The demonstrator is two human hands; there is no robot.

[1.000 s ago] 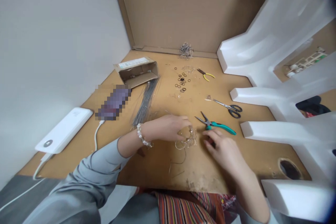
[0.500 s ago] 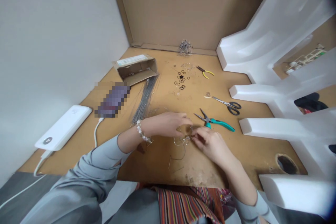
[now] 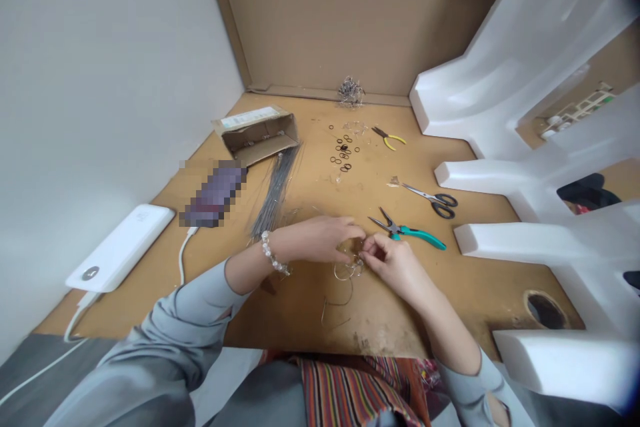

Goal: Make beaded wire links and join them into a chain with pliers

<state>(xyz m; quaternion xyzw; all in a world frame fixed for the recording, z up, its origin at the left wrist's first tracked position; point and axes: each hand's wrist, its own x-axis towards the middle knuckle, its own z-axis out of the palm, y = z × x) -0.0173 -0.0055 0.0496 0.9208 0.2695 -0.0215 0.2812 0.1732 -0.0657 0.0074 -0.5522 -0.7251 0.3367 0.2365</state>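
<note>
A piece of thin bent wire (image 3: 344,271), curled into loops, hangs between my two hands above the front of the table. My left hand (image 3: 325,240), with a beaded bracelet (image 3: 273,255) at the wrist, curves its fingers and thumb around the wirework's upper left side. On the right side, my right hand (image 3: 393,259) pinches the wire between thumb and fingertips. The exact grip points are too small to make out. Teal-handled long-nose pliers (image 3: 407,229) lie open just beyond my right hand. Loose lengths of wire (image 3: 337,303) show below the loops.
A bundle of straight grey wires (image 3: 274,197) lies beside an open cardboard box (image 3: 260,140). Several dark rings (image 3: 343,155), yellow-handled pliers (image 3: 389,138) and black-handled scissors (image 3: 435,200) are further back. A power bank (image 3: 123,247) and a blurred phone (image 3: 216,193) are left; white foam (image 3: 495,240) borders the right.
My right hand has shifted slightly left and up, closer to my left hand's fingertips. My left hand stays nearly in place around the wire.
</note>
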